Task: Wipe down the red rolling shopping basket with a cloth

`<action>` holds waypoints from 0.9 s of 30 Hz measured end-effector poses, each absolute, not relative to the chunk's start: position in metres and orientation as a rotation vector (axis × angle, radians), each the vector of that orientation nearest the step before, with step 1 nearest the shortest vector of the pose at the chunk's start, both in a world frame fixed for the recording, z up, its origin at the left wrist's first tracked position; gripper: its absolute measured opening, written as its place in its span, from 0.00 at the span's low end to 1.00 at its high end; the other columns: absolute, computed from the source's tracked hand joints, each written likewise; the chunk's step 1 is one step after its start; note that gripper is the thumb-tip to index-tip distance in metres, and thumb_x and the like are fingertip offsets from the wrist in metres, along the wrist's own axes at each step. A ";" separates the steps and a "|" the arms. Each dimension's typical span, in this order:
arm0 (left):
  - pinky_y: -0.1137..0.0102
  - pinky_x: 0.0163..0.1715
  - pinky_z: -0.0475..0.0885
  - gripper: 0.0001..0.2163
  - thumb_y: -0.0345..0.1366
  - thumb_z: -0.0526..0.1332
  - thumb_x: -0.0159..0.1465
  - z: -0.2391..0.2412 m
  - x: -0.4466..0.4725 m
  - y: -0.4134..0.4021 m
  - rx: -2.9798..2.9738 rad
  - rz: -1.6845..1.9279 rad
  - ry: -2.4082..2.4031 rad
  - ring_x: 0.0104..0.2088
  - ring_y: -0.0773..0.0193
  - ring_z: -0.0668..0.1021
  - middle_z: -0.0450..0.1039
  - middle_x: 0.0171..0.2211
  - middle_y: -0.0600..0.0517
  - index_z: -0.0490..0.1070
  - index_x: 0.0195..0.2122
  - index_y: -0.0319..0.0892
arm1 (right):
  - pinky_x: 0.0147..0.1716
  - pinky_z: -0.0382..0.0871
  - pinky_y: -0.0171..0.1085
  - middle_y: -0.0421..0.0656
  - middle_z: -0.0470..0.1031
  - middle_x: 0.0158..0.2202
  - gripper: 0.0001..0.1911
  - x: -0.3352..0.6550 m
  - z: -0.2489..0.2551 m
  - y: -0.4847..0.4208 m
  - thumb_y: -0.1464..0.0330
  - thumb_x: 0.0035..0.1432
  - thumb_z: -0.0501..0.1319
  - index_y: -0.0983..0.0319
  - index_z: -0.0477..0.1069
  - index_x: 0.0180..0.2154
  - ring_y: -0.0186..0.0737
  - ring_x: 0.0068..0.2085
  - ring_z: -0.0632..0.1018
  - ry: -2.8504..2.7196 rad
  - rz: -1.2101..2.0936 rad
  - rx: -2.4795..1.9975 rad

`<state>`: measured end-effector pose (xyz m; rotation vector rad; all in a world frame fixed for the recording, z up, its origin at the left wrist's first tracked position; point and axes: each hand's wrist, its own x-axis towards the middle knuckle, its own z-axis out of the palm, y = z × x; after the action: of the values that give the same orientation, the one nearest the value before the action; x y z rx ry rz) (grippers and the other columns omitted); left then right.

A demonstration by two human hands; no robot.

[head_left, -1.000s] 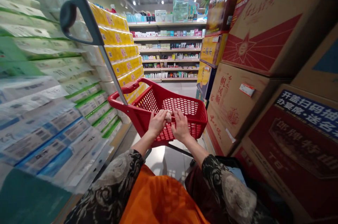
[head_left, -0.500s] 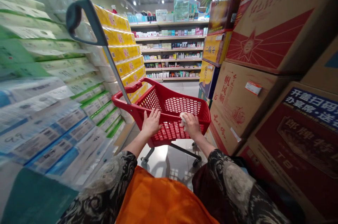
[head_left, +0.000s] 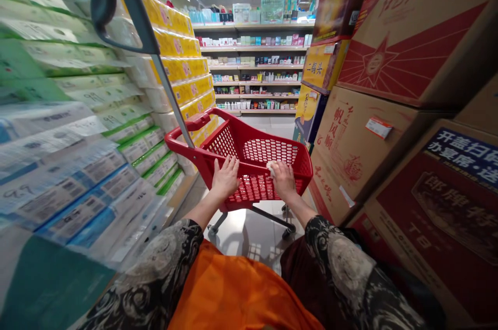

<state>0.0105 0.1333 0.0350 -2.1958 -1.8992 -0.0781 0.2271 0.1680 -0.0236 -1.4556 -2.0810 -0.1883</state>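
Observation:
A red plastic shopping cart (head_left: 257, 184) stands sideways in front of me on its wheels. My left hand (head_left: 225, 177) lies with fingers stretched over the near side of the cart's rim. Farther right on the same rim rests my right hand (head_left: 285, 179), pressing a small whitish cloth (head_left: 271, 166) that shows beside the fingers. A long grey pole with a dark plastic grip (head_left: 143, 13) rises at the cart's handle end, at the left.
Wrapped paper packs (head_left: 93, 179) are piled along the left, with yellow packs (head_left: 182, 68) behind. Cardboard boxes (head_left: 350, 138) tower close on the right. Across the aisle, shelves (head_left: 257, 68) hold small bottles and boxes. Pale floor tiles (head_left: 249, 236) lie under the cart.
The view has tilted slightly downward. My right hand has shifted a little along the rim with the cloth, while the left hand stays on the rim.

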 end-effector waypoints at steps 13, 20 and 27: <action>0.45 0.59 0.39 0.28 0.37 0.51 0.60 0.036 0.026 0.124 -2.179 -0.184 -1.924 0.65 0.51 0.48 0.47 0.64 0.43 0.52 0.62 0.39 | 0.58 0.50 0.47 0.50 0.60 0.59 0.23 0.231 -0.039 0.171 0.76 0.58 0.46 0.65 0.62 0.55 0.44 0.62 0.55 -2.003 -0.200 -1.430; 0.45 0.60 0.39 0.29 0.35 0.53 0.57 0.047 0.004 0.123 -2.137 -0.237 -1.922 0.64 0.51 0.49 0.48 0.64 0.42 0.53 0.61 0.37 | 0.56 0.54 0.49 0.48 0.65 0.56 0.23 0.221 -0.039 0.180 0.77 0.58 0.44 0.62 0.65 0.52 0.43 0.60 0.60 -2.057 -0.242 -1.204; 0.46 0.61 0.40 0.30 0.36 0.54 0.56 0.055 -0.006 0.121 -2.173 -0.288 -1.974 0.64 0.51 0.49 0.48 0.64 0.40 0.53 0.61 0.35 | 0.54 0.61 0.48 0.50 0.69 0.51 0.23 0.234 -0.034 0.197 0.76 0.56 0.44 0.64 0.66 0.50 0.44 0.56 0.66 -2.009 -0.243 -1.095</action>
<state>-0.0055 0.1213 0.0551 -2.1731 -1.9744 -0.2884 0.2342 0.1973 -0.0336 -1.0953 -2.0085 -0.2432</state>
